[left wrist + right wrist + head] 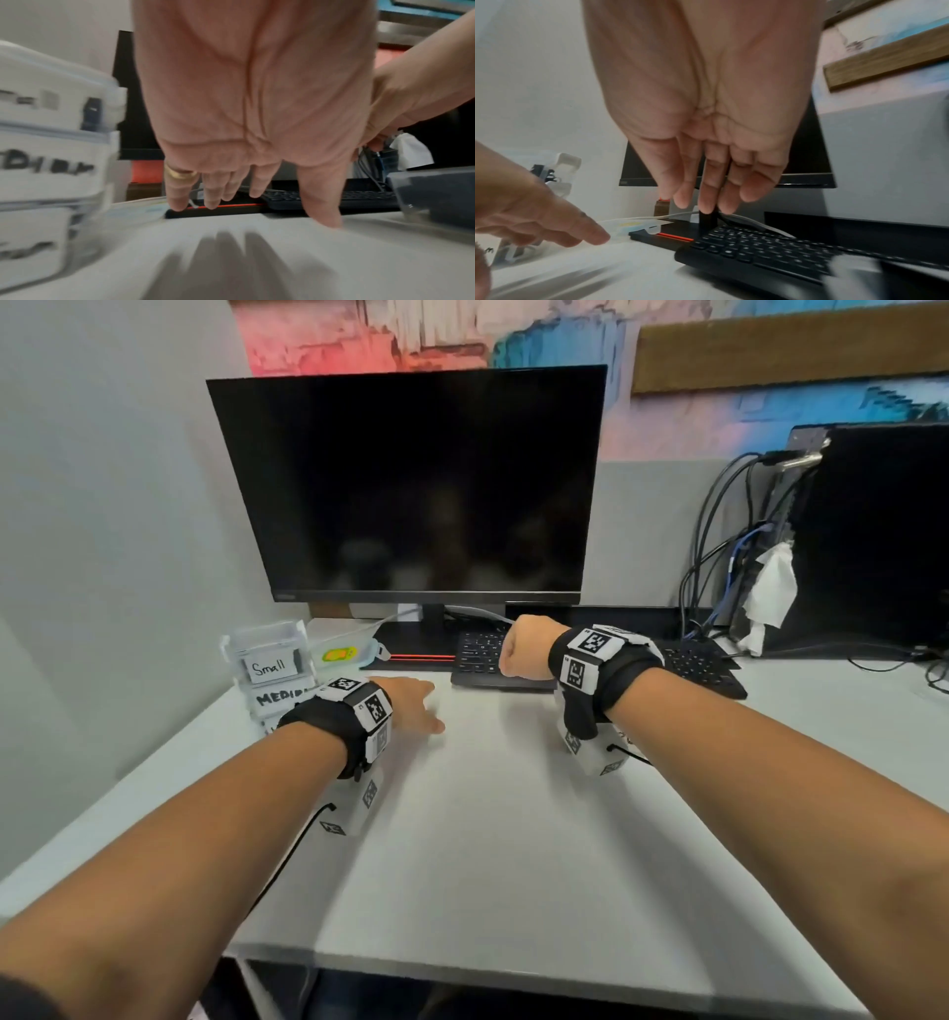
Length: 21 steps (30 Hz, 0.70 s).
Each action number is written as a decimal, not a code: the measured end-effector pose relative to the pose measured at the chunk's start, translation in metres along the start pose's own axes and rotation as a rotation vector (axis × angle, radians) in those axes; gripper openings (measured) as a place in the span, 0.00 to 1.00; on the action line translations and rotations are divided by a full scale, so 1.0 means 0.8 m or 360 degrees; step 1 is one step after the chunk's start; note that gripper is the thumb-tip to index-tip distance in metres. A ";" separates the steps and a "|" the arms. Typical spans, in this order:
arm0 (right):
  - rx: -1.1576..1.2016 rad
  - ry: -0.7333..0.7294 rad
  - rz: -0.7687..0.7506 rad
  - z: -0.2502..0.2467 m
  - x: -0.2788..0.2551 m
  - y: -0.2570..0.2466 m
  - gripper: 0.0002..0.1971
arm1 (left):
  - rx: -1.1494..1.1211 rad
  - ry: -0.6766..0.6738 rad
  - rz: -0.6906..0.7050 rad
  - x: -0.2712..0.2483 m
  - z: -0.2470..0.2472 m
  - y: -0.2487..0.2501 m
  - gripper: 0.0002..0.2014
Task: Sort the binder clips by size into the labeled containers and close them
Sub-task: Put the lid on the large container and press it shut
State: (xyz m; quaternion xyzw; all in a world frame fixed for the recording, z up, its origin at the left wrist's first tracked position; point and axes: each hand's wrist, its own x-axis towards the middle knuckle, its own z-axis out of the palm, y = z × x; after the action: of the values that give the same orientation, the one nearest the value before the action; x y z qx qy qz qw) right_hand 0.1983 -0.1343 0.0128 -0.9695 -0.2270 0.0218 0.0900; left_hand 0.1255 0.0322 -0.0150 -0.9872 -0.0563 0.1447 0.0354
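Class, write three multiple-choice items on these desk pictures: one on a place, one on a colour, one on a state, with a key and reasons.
1. Where does the stack of labeled containers stand?
A. left of the monitor
B. on the keyboard
C. at the desk's right edge

2. What colour is the ring?
A. gold
B. black
C. blue

3. How are the hands?
A. both grip clips
B. both open, holding nothing
C. one holds a lid

Key: 1 A, beside the monitor's left corner; 2 A, it shines gold; 3 B, left hand and right hand show straight fingers.
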 end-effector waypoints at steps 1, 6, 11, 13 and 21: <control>0.0033 -0.0009 -0.0027 0.004 0.007 -0.012 0.15 | 0.0030 -0.0014 -0.0031 -0.003 0.003 -0.013 0.38; 0.0041 -0.0073 -0.0122 0.023 0.044 -0.067 0.16 | 0.0041 -0.0070 -0.0060 -0.016 0.015 -0.065 0.42; -0.0212 -0.0183 -0.0244 0.048 0.093 -0.133 0.15 | 0.0052 -0.0167 -0.0012 -0.023 0.024 -0.098 0.35; -0.0273 -0.0199 -0.0325 0.055 0.115 -0.153 0.15 | 0.0057 -0.0216 0.0022 -0.020 0.028 -0.108 0.32; -0.0480 -0.0288 -0.0435 0.077 0.166 -0.203 0.21 | -0.0033 -0.0344 0.0155 0.006 0.030 -0.142 0.41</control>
State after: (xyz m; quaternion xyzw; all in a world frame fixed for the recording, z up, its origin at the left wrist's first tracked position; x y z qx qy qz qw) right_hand 0.2415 0.0777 -0.0181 -0.9263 -0.3640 0.0620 -0.0746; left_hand 0.1115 0.1465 -0.0298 -0.9677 -0.0131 0.2514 0.0118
